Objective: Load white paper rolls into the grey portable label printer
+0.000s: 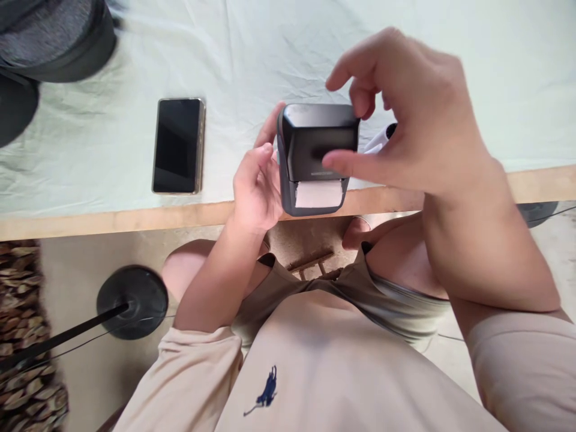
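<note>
A small black label printer (318, 138) is held up at the table's front edge, with a white paper strip (318, 194) showing at its lower end. My left hand (261, 186) grips it from the left side and from behind; some of those fingers are hidden by the printer. My right hand (405, 114) hovers at its right side, thumb and fingers spread apart. The right thumb crosses in front of the printer's face; whether it touches cannot be told. Partly behind the right hand lies a white object with a black end (380, 139), perhaps a marker.
A phone (178, 146) with a dark screen lies left on the pale cloth (229, 60). Black padded gear (58, 39) sits at the far left corner. The table's wooden edge (112, 216) runs across. A round black stand base (132, 302) stands on the floor.
</note>
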Demonstrator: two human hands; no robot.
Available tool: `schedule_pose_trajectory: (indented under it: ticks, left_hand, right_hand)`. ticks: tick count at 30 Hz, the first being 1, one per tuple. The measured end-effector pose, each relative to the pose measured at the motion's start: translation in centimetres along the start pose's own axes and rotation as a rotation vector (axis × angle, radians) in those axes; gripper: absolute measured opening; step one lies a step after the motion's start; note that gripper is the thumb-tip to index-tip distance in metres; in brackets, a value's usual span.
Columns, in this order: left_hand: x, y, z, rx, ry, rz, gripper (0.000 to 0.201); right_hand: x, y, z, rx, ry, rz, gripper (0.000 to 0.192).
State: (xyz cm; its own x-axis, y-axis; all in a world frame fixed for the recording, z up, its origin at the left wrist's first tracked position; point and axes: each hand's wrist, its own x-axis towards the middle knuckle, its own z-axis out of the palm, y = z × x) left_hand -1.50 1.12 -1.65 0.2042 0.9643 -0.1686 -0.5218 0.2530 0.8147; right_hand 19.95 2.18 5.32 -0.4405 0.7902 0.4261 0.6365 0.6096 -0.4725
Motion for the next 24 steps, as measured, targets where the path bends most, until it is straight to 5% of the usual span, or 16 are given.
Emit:
schedule_pose_trajectory:
  ticks: [5, 9, 11, 16, 24]
  left_hand:
    - [0.2, -0.3, 0.0, 0.026, -0.024, -0.058, 0.015]
    - [0.0, 0.4, 1.3, -0.074, 0.039, -0.109, 0.049]
    - [-0.1, 0.9, 2.1, -0.089, 0.122, -0.184, 0.063]
    - [0.3, 1.1, 2.4, -0.083, 0.383, -0.217, 0.048]
    - [0.2, 1.2, 1.9, -0.205, 0.076, -0.173, 0.057]
  right_hand:
    - [-0.2, -0.4, 0.8, -0.035, -0.103, 0.025, 0.053]
    - [-0.2, -0.1, 1.2, 0.012, -0.042, 0.008, 0.058]
    - [0.0, -0.4, 1.2, 0.019, 0.038, 0.044, 0.054]
    - [0.8, -2.1, 1.2, 0.036, 0.165, 0.221, 0.033]
    - [1.1, -2.7, 0.8, 0.313, 0.171, 0.259, 0.012]
